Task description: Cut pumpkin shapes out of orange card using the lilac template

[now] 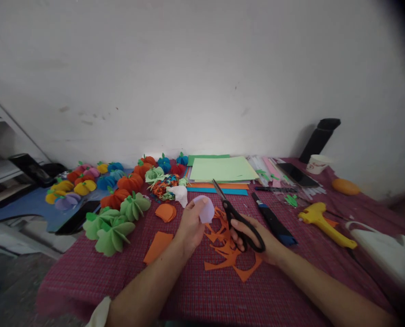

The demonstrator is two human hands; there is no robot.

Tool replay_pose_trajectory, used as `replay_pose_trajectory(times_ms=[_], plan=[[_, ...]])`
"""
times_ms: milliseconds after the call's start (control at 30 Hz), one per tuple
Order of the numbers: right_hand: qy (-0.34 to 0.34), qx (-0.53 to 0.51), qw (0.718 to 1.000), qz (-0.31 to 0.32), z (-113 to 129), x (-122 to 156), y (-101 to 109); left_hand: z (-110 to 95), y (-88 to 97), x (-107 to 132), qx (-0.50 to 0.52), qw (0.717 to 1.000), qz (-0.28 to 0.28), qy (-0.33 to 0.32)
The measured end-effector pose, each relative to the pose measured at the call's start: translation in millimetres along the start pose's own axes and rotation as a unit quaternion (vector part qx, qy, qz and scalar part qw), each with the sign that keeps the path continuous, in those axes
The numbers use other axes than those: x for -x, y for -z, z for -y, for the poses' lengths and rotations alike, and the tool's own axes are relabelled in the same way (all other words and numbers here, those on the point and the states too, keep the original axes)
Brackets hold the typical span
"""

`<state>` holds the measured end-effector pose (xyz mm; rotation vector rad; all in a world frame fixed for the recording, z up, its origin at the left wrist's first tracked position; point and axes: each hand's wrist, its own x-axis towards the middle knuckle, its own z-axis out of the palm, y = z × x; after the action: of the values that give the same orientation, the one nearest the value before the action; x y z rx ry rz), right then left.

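Lilac disc (207, 211) juts from left grip (192, 223).

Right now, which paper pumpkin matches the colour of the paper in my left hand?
The light purple pumpkin at the left, with yellow ones on either side. The paper in your left hand is light purple; no other pumpkin is.

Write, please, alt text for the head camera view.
A person's left hand holds rounded lilac paper, the right hand black-handled scissors, near orange paper scraps. Paper pumpkins sit to the left, a yellow glue gun to the right.
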<state>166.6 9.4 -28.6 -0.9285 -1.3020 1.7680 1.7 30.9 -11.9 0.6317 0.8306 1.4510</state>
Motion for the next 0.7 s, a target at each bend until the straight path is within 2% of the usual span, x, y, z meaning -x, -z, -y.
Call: replay_pose_trajectory(times_ms=[200,400,567,633,700], plan=[[0.011,0.016,1.000,0.008,-2,-3,4,-2,-0.4,2,0.023,0.999,0.016,-0.018],[0.013,0.061,0.998,-0.019,-6,-9,7,-1,2.2,-3,0.040,0.998,0.023,-0.030],[0.053,0.129,0.990,-0.030,-6,-14,13,-3,11.9,-15,-0.034,0.996,-0.053,-0.065],[0.065,0.142,0.987,-0.026,-6,-15,16,-13,20.6,-18,-0.068,0.994,-0.067,-0.059],[0.074,0.148,0.986,-0.023,-6,-15,17,-29,33.6,-19,-0.147,0.984,-0.069,-0.071]])
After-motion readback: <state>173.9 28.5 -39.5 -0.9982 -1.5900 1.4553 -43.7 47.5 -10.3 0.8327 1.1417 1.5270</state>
